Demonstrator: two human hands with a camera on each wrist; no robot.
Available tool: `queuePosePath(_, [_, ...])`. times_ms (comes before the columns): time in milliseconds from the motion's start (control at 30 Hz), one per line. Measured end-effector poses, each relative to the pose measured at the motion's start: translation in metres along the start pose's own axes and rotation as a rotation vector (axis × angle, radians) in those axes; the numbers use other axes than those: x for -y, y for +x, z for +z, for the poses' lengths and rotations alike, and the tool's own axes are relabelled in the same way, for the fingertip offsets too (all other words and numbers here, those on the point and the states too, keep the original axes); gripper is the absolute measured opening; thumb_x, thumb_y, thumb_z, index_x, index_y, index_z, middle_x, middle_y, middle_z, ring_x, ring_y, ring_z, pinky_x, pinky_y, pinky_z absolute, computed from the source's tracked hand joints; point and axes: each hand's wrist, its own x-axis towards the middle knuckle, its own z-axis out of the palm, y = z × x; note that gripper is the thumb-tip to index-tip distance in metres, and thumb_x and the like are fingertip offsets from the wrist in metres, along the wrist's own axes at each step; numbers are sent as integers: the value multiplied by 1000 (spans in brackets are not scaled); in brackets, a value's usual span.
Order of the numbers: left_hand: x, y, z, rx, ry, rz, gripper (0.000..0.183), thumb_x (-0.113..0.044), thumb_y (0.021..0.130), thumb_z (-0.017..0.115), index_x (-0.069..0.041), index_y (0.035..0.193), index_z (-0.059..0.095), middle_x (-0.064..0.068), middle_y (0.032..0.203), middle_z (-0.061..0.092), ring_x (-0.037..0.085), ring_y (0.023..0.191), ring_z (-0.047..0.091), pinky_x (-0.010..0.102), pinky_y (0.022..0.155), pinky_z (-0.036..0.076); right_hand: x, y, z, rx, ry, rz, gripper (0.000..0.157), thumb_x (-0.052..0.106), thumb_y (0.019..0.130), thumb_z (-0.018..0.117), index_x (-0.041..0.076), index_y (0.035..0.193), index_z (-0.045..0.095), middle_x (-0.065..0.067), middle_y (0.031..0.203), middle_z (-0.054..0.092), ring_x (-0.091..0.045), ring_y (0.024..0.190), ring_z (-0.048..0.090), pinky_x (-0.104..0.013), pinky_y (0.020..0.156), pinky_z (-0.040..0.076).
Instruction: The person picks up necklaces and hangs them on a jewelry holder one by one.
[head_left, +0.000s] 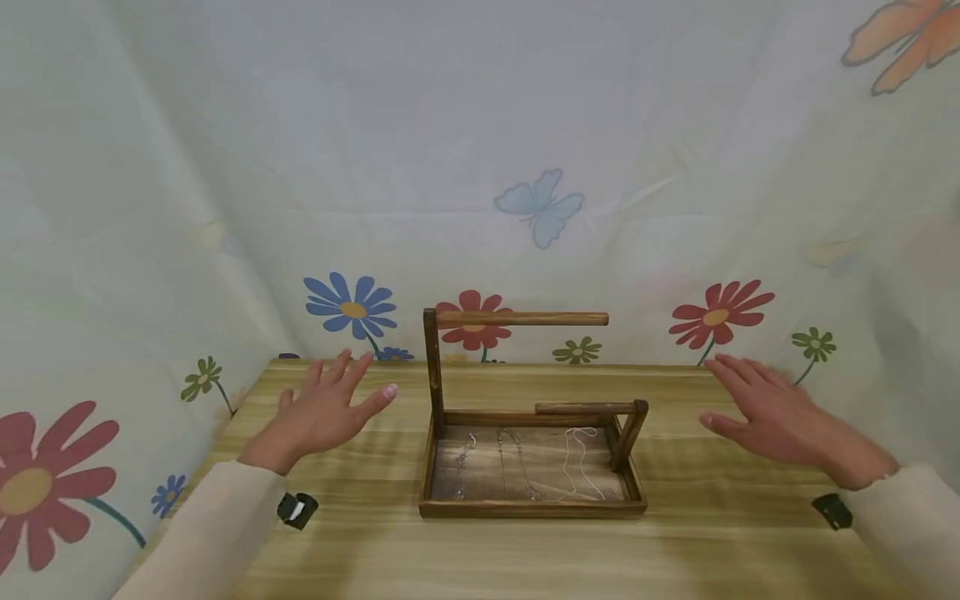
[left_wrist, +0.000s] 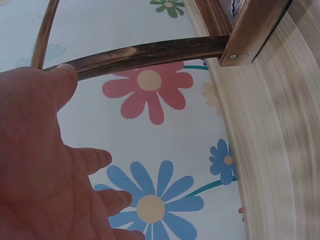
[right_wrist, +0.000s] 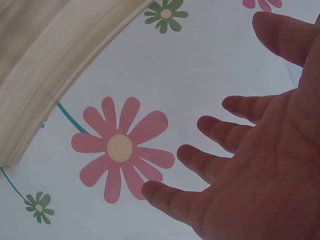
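A brown wooden jewelry stand sits in the middle of the table, with a shallow tray base, a tall bar at its left and a low bar at its right. Three necklaces lie in the tray: a silvery one at left, a fine chain in the middle and a pale one at right. My left hand hovers left of the stand, fingers spread, holding nothing. To the right, my right hand is held out likewise, fingers extended and apart from the stand.
The light wooden table ends at the back against a pale cloth printed with flowers and butterflies. More of this cloth hangs at both sides. Each wrist wears a black camera mount, the left one and the right one.
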Motion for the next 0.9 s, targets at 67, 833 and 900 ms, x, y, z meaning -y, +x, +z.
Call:
queuePosePath(67, [0, -1, 0, -3, -5, 1, 96, -81, 98, 35, -19, 169, 17, 23, 175, 5, 59, 157, -5, 90, 110, 1, 2, 0, -1, -2, -5, -2, 86, 47, 98, 69, -4, 158, 32, -33, 161, 34, -59, 142, 32, -81, 107, 29])
queuePosePath(833, [-8, -16, 4, -1, -3, -26, 98, -86, 95, 33, -26, 170, 11, 20, 177, 1, 57, 158, -11, 89, 110, -6, 25, -8, -3, -58, 58, -25, 88, 54, 103, 57, 6, 167, 19, -27, 169, 25, -57, 151, 24, -79, 110, 24])
queuePosePath(900, [-9, -17, 4, 0, -5, -31, 98, -86, 95, 33, -27, 170, 10, 19, 177, 0, 57, 158, -12, 89, 110, -8, 27, -8, -2, -58, 44, -23, 90, 56, 103, 57, 9, 168, 17, -25, 170, 23, -56, 152, 23, -79, 110, 24])
